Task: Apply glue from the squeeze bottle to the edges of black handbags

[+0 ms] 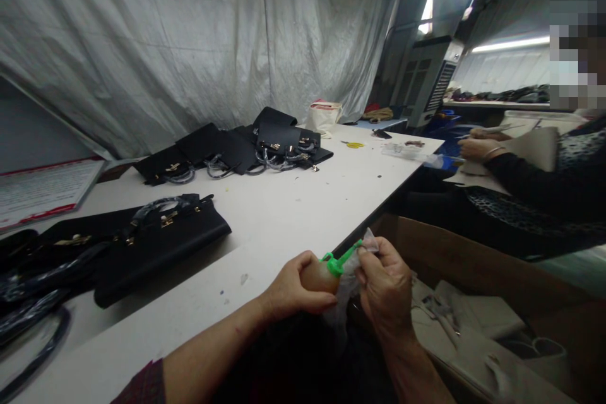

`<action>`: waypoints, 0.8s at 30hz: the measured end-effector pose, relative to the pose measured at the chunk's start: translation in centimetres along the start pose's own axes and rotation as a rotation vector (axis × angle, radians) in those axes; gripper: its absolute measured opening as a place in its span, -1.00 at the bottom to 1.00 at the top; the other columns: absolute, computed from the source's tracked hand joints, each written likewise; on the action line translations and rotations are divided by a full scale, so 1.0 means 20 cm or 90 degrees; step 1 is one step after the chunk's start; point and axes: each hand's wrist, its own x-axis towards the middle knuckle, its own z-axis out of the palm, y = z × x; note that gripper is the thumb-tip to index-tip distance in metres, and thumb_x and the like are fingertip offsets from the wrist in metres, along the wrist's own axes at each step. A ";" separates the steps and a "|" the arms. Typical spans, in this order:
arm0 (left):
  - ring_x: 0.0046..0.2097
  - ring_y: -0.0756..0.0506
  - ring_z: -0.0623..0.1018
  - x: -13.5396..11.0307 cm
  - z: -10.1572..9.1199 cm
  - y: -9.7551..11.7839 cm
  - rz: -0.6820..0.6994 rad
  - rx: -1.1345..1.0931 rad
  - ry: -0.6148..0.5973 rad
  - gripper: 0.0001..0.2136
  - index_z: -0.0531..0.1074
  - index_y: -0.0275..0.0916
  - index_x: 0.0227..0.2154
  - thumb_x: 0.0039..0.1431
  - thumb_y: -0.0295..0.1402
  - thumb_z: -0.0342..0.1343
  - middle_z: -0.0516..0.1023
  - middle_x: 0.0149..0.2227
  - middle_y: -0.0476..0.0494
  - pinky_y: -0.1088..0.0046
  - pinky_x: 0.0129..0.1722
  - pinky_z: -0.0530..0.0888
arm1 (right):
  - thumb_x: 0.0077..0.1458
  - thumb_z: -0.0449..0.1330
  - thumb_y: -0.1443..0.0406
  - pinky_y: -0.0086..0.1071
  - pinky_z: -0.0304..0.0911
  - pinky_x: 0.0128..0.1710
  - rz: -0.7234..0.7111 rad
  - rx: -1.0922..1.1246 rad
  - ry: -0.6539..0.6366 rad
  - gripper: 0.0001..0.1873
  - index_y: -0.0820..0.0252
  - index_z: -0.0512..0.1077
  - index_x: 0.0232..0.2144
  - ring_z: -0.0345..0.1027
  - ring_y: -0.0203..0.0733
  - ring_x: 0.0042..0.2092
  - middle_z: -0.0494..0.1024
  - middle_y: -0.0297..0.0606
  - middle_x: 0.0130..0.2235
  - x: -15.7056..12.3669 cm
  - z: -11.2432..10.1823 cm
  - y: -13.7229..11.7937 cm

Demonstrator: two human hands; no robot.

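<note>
1. While the left hand (pixel 291 287) is gripping the bottle (pixel 318 276), its fingers are clamping around the brown body. The bottle is sitting just off the surface (pixel 284 214) edge, over the lap, with its nozzle (pixel 341 259) pointing up and to the right.
2. Right hand (pixel 386 284) is meeting it. Thumb and forefinger are pinching together on the film (pixel 370 241) at the nozzle tip. Cannot tell whether they are also touching the nozzle itself.
3. Judging from the grip, the left hand is doing best by holding firm but not squeezing, since the body is looking soft and pressure is likely pushing liquid out.
4. Right pinch is probably working best close to the tip and moving along the nozzle's line, not sideways, as the nozzle is looking thin and bendable.
5. Something dark is lying in the lap under both hands, too dark to identify. Any drip is likely landing there, so keeping the tip angled up is seeming wise.
6. Surface is carrying a black bag (pixel 156 243) at left and more bags (pixel 265 145) farther back. An open box (pixel 449 259) is standing just beside the right hand. A co-worker's hands (pixel 478 148) are working at far right, well apart.
</note>
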 end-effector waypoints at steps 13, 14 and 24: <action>-0.37 -0.03 0.49 -0.01 0.00 -0.02 -0.059 -0.212 -0.102 -0.39 0.39 -0.31 -0.22 -0.37 -0.21 0.51 0.53 -0.35 -0.08 0.52 -0.40 0.41 | 0.13 0.13 0.40 -0.46 0.05 -0.49 -0.227 -0.184 0.044 -0.89 0.16 0.32 -0.44 0.09 -0.36 -0.52 0.23 -0.48 -0.53 -0.05 -0.05 -0.06; -0.38 -0.03 0.49 -0.01 0.00 -0.02 -0.060 -0.221 -0.103 -0.38 0.40 -0.31 -0.21 -0.37 -0.20 0.51 0.53 -0.35 -0.08 0.52 -0.40 0.41 | 0.13 0.13 0.40 -0.45 0.05 -0.49 -0.243 -0.195 0.044 -0.88 0.15 0.31 -0.45 0.08 -0.36 -0.52 0.21 -0.49 -0.53 -0.05 -0.05 -0.06; -0.38 -0.03 0.50 -0.01 0.00 -0.03 -0.069 -0.262 -0.115 -0.36 0.43 -0.33 -0.19 -0.41 -0.22 0.51 0.54 -0.35 -0.11 0.50 -0.38 0.43 | 0.13 0.13 0.45 -0.43 -0.01 -0.50 -0.383 -0.283 0.054 -0.78 0.16 0.22 -0.51 0.05 -0.38 -0.53 0.17 -0.46 -0.53 -0.06 -0.05 -0.10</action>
